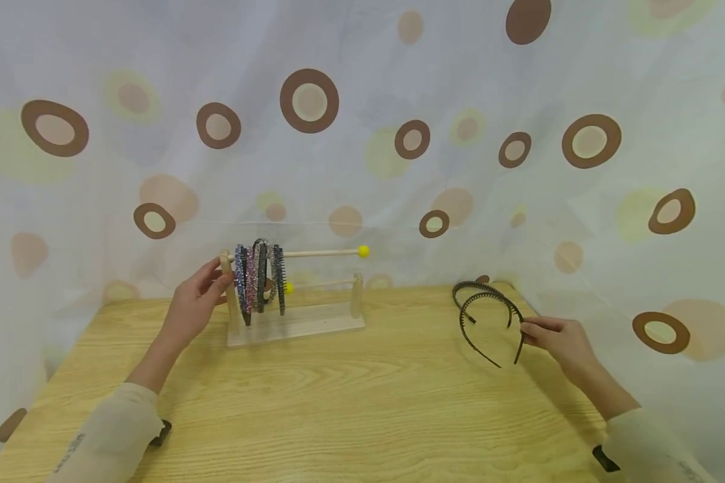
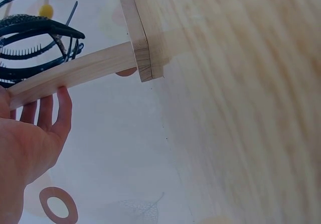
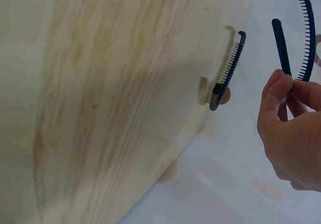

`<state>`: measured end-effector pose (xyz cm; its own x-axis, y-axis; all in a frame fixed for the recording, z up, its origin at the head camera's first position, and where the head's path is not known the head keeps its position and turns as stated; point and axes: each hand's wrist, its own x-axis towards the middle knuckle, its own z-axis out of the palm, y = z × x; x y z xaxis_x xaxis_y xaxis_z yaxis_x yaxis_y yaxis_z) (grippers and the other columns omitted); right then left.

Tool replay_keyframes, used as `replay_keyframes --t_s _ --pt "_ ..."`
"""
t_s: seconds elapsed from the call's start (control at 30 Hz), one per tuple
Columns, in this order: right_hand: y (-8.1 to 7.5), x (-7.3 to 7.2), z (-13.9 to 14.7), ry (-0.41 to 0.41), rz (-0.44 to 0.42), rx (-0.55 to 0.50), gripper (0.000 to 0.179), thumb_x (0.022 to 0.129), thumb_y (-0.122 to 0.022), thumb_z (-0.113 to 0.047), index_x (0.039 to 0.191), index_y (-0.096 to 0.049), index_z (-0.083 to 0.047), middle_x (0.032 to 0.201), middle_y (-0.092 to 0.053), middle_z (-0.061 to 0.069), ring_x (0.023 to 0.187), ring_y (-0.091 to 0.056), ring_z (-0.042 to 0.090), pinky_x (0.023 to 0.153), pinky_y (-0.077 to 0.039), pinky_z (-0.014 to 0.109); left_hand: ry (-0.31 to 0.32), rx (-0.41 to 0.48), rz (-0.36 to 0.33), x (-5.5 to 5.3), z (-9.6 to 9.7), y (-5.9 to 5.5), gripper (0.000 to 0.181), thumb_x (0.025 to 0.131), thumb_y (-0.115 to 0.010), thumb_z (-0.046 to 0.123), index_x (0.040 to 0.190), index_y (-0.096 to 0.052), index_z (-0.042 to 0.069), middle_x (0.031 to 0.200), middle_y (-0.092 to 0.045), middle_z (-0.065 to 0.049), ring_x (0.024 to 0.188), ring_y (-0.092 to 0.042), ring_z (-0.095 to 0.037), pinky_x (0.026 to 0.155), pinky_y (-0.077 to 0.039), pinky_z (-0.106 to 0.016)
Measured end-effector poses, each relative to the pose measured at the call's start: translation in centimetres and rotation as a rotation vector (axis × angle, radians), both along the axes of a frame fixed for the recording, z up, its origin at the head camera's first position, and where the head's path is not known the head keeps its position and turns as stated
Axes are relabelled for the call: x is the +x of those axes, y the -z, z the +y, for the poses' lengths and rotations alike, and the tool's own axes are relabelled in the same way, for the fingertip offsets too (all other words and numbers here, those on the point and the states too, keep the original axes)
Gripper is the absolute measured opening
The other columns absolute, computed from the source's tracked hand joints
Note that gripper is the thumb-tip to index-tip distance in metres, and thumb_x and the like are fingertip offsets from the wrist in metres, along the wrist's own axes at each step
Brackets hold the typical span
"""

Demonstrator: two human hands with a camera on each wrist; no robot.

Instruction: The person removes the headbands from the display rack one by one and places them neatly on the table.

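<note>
My left hand (image 1: 190, 305) grips the side post (image 2: 75, 73) of a wooden display stand (image 1: 296, 326), fingers on one side and thumb on the other. Several headbands (image 1: 262, 275) hang together on the stand's upper rod close to that post, some glittery in blue, pink and silver, some black. On the right, my right hand (image 1: 564, 345) pinches a black toothed headband (image 3: 308, 33) near one end, its arch upward and its ends pointing down. A second black toothed headband (image 3: 229, 68) lies on the table just behind it, partly overlapped in the head view.
The upper rod ends in a yellow ball (image 1: 364, 251); another yellow ball (image 1: 288, 288) marks a lower rod. The stand is on a light wood-grain table (image 1: 362, 402). A white curtain (image 1: 362, 168) with brown rings hangs behind and beside the table.
</note>
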<state>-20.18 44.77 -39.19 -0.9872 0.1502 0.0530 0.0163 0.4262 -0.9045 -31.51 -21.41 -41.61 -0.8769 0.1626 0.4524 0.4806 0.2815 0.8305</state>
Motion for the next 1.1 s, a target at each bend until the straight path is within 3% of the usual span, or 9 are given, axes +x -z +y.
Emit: replay_keyframes --t_s 0.13,0.27,0.4,0.57,0.7,0.87,1.1 --pt "1.0 0.0 1.9 0.004 -0.016 -0.036 0.054 0.103 -0.065 -0.016 0.136 -0.048 0.022 0.103 -0.072 -0.001 0.092 -0.072 0.013 0.090 -0.060 0.034 -0.005 0.002 -0.001 -0.1 0.0 0.1 0.059 0.109 -0.051 0.033 0.158 -0.035 0.003 0.135 -0.058 -0.026 0.118 -0.060 -0.042 0.084 -0.061 -0.032" --pt "2.1 -0.2 3.7 0.010 -0.041 -0.062 0.052 0.103 -0.064 -0.012 0.135 -0.046 0.025 0.103 -0.071 0.003 0.091 -0.071 0.012 0.087 -0.061 0.033 -0.004 0.002 -0.005 -0.1 -0.1 0.2 0.059 0.110 -0.050 0.033 0.159 -0.034 0.004 0.134 -0.059 -0.025 0.117 -0.062 -0.035 0.084 -0.061 -0.030" --pt "3.0 -0.3 5.0 0.030 -0.079 -0.117 0.044 0.102 -0.065 -0.008 0.128 -0.053 0.025 0.104 -0.069 0.005 0.085 -0.070 0.011 0.081 -0.062 0.028 -0.002 -0.004 -0.003 0.0 -0.1 0.2 0.058 0.110 -0.049 0.032 0.158 -0.035 0.004 0.135 -0.058 -0.024 0.117 -0.063 -0.028 0.085 -0.061 -0.033" --pt "3.6 -0.4 5.9 0.059 -0.117 -0.195 0.026 0.099 -0.067 -0.002 0.115 -0.067 0.018 0.099 -0.067 -0.002 0.079 -0.070 0.011 0.076 -0.063 0.026 0.005 0.002 -0.013 0.1 0.1 0.0 0.058 0.110 -0.049 0.030 0.159 -0.033 0.003 0.135 -0.058 -0.025 0.120 -0.061 -0.037 0.086 -0.061 -0.033" --pt "3.5 -0.7 6.1 0.062 -0.147 -0.238 0.021 0.099 -0.067 -0.001 0.113 -0.070 0.014 0.092 -0.073 0.004 0.075 -0.071 0.012 0.074 -0.063 0.026 0.013 0.013 -0.012 0.3 0.1 -0.3 0.057 0.110 -0.049 0.027 0.159 -0.031 0.003 0.136 -0.056 -0.027 0.121 -0.058 -0.042 0.086 -0.061 -0.032" --pt "3.4 -1.0 6.2 0.047 -0.169 -0.200 0.031 0.100 -0.066 -0.003 0.120 -0.063 0.020 0.090 -0.073 0.005 0.075 -0.071 0.013 0.072 -0.063 0.026 0.024 0.022 -0.015 0.2 0.0 -0.3 0.058 0.110 -0.049 0.025 0.160 -0.029 0.003 0.140 -0.054 -0.028 0.122 -0.057 -0.043 0.082 -0.060 -0.022" --pt "3.8 -1.5 6.2 0.037 -0.159 -0.050 0.037 0.102 -0.065 -0.008 0.121 -0.060 0.023 0.089 -0.074 0.006 0.073 -0.069 0.011 0.067 -0.063 0.026 0.014 0.009 -0.018 0.0 -0.1 0.0 0.057 0.110 -0.050 0.025 0.160 -0.030 0.004 0.140 -0.055 -0.028 0.121 -0.059 -0.041 0.085 -0.060 -0.039"
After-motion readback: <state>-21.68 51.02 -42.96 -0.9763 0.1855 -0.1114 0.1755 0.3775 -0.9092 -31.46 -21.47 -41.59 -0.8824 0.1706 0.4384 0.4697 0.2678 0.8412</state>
